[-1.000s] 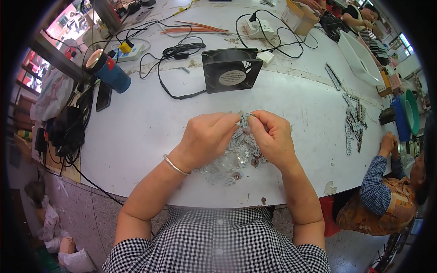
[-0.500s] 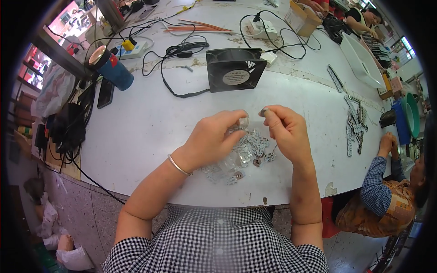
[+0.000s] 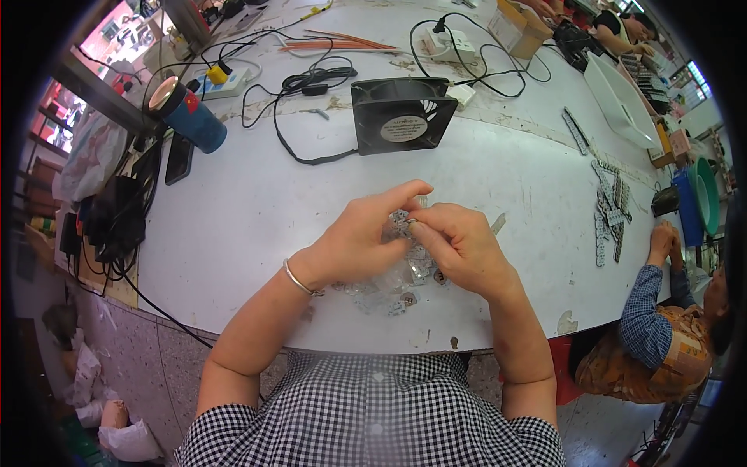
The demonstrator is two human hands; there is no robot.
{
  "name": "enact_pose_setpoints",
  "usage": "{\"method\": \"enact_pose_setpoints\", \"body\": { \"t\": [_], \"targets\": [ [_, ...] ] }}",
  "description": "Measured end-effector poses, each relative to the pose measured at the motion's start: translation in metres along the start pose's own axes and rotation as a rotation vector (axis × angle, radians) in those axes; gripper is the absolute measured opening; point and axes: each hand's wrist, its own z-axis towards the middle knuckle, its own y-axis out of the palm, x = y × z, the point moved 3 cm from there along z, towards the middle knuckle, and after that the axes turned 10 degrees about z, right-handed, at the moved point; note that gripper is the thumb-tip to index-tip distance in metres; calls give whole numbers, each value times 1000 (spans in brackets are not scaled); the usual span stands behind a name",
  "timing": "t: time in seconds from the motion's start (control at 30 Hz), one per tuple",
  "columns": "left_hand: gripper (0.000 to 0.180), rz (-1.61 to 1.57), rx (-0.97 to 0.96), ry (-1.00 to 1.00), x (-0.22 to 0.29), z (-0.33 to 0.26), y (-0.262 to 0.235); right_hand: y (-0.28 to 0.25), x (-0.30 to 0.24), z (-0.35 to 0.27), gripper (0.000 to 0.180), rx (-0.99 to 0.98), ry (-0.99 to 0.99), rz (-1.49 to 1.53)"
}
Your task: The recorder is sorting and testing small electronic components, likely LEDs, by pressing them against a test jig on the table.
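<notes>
My left hand [image 3: 358, 233] is curled around several small white circuit boards [image 3: 399, 223], which show between its thumb and fingers. A bit of clear plastic [image 3: 422, 202] shows by its fingertips. My right hand [image 3: 467, 245] meets it, thumb and forefinger pinched on a small piece, mostly hidden, that I cannot make out. Below both hands lies a loose pile of small circuit boards [image 3: 419, 268] with clear plastic among them. Some pieces carry round brownish discs [image 3: 408, 299]. My right hand covers part of this pile.
A black square fan [image 3: 401, 117] stands beyond my hands, its cable running left. At left are a blue tumbler [image 3: 189, 117] and a phone [image 3: 179, 159]. Strips of boards [image 3: 612, 206] lie at right, near a co-worker's hands [image 3: 663, 241]. Power strips and cables lie at the back.
My right hand has moved left and down, from apart to touching the pieces at my left hand. A pale strip on the table to its right is now uncovered.
</notes>
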Motion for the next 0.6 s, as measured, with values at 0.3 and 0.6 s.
{"method": "enact_pose_setpoints", "body": {
  "t": [0.3, 0.6],
  "targets": [
    [48, 52, 71, 82, 3, -1, -4, -7, 1, 2, 17, 19, 25, -37],
    [15, -51, -208, 109, 0, -6, -23, -12, 1, -2, 17, -167, 393, 576]
  ]
}}
